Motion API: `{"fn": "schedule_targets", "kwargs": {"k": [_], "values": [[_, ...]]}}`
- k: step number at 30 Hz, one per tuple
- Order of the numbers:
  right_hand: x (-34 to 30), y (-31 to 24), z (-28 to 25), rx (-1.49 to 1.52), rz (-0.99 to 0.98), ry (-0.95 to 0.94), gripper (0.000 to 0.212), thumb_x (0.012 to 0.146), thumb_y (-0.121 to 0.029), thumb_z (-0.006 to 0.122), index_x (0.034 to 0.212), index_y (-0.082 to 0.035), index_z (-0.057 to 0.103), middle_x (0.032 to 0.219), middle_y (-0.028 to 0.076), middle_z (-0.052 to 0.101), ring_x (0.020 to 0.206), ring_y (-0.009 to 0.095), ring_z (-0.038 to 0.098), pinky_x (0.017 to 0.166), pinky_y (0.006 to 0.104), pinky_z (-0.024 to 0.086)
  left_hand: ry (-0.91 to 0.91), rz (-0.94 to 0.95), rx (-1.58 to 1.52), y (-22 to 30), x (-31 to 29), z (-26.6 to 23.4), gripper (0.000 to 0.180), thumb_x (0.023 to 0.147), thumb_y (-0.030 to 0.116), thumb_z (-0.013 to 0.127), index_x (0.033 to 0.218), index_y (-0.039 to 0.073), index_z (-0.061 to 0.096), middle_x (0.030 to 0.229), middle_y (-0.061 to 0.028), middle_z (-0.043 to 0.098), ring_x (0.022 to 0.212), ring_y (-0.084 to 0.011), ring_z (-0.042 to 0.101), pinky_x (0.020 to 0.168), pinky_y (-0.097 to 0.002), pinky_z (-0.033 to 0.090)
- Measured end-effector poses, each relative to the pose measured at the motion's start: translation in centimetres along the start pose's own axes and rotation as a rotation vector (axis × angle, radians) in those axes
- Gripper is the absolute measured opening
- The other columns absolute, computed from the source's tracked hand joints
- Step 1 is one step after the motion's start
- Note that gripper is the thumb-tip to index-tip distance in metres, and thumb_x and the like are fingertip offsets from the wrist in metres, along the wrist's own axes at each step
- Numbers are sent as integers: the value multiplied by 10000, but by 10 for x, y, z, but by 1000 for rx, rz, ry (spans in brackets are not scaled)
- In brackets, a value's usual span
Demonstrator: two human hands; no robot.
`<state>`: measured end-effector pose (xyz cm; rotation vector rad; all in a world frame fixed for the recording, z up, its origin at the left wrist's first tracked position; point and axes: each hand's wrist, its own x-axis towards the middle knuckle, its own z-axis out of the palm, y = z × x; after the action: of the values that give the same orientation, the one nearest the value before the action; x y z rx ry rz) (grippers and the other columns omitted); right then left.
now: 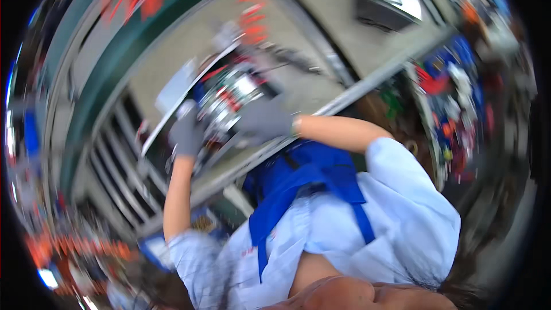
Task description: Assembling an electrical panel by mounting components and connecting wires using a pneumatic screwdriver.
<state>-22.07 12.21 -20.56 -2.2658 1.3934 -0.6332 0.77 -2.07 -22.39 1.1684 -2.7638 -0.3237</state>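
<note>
Both of my hands wear grey gloves and are smeared by motion. My left hand is at the left side of an open unit with shiny metal, red and dark parts, beside a thin pale straight edge. I cannot make out whether its fingers grip that edge. On the unit's near right side lies my right hand, back up, its fingers hidden or blurred. The unit rests on a light grey work surface.
A dark tool-like object lies beyond the unit. A black and silver box stands at the far right. Metal rollers are at the left. Bins of red, blue and white items stand to the right. Orange coiled cords hang above.
</note>
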Motion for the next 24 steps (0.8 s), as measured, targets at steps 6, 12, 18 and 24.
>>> {"fn": "schedule_targets", "kwargs": {"k": [6,12,18,24], "values": [[-86,1,-53,68,-186,690,384,739,-390,673,1016,-132,608,876,107,595,787,339,569,677,473,453,275,-228,-637,59,-37,-51,430,918,133,598,1282,-70,493,1193,-164,614,1044,-224,599,915,-338,472],[-396,128,-101,-427,936,974,298,771,-221,641,1023,-63,654,957,154,650,862,321,626,752,381,514,637,-332,-469,200,-59,-30,389,961,260,568,1232,-20,571,1171,-166,627,1029,-231,606,896,-328,481],[-746,166,-142,-368,1670,1753,296,850,-276,576,960,-21,679,904,186,691,859,311,675,760,387,510,348,-214,-708,305,-18,27,389,954,225,583,1244,-33,563,1161,-170,626,1024,-224,606,887,-311,487],[-886,179,-189,-266,2264,1018,385,819,-355,603,1049,-55,678,1048,208,667,1001,345,649,865,439,508,222,-141,-534,399,14,31,391,957,221,577,1234,-54,555,1170,-169,619,1058,-231,593,931,-330,466]]}}
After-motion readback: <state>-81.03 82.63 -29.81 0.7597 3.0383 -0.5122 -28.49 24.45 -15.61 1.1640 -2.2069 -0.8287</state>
